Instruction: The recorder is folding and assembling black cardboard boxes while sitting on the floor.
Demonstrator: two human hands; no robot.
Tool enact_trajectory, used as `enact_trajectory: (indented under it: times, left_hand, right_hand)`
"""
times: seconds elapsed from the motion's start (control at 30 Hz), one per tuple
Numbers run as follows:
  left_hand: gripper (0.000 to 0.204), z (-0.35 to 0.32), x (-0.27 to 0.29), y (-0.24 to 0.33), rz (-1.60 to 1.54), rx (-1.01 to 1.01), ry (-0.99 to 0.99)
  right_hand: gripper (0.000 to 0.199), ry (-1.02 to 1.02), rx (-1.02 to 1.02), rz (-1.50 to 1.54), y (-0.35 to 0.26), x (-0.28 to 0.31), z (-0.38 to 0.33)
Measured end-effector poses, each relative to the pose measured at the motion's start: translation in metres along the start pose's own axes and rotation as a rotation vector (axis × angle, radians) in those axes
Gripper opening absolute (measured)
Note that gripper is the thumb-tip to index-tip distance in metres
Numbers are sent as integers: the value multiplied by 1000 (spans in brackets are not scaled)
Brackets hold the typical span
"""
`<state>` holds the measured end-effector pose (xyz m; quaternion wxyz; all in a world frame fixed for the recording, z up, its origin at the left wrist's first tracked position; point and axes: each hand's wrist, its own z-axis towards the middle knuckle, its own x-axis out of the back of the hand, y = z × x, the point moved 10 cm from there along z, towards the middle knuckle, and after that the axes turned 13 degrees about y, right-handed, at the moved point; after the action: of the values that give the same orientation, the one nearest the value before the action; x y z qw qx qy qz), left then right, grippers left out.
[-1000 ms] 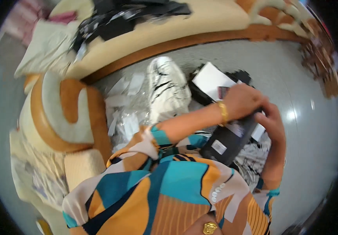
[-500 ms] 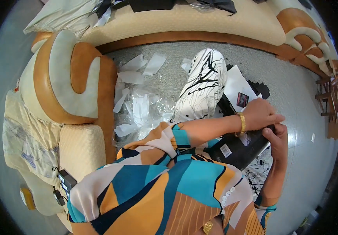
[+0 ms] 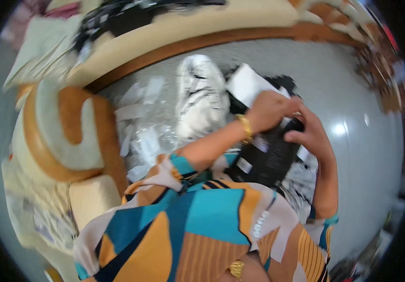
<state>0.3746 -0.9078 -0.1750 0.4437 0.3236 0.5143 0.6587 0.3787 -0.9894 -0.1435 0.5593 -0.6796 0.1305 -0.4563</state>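
Observation:
A flat black box [image 3: 270, 162] with a white label lies tilted across my lap. My left hand [image 3: 269, 112], with a gold bracelet on its wrist, reaches over the box's far end. Its fingers are closed, and whatever they pinch is hidden and blurred. At the same end, my right hand [image 3: 313, 131] curves round the box corner, thumb on the near side and fingertips close to the left hand's fingers. Just beyond the left hand, a white sheet [image 3: 248, 84] rests on dark material.
Clear plastic wrap and white paper pieces [image 3: 148, 143] litter the floor left of my patterned trouser leg [image 3: 200, 101]. A tan and cream sofa arm [image 3: 66, 131] stands at left. The long sofa [image 3: 202, 28] runs along the back, with black items on it. Wooden furniture [image 3: 381, 75] is at far right.
The view has swung, so everything sits differently in the picture. My right thumb has come away from its fingers, and the two hands remain together at the box's far end.

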Motion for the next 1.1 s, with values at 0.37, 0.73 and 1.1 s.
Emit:
enact_trajectory:
  times: [0.37, 0.73, 1.1]
  left_hand:
    - [58, 0, -18, 12, 150, -61, -59]
    - [56, -3, -29, 23, 279, -102, -109]
    - [44, 1, -30, 59, 157, -201, 49]
  right_hand:
    - [30, -361, -130, 47, 7, 3, -26]
    - [29, -257, 51, -225, -20, 15, -37]
    - [52, -752, -88, -37, -11, 29, -44]
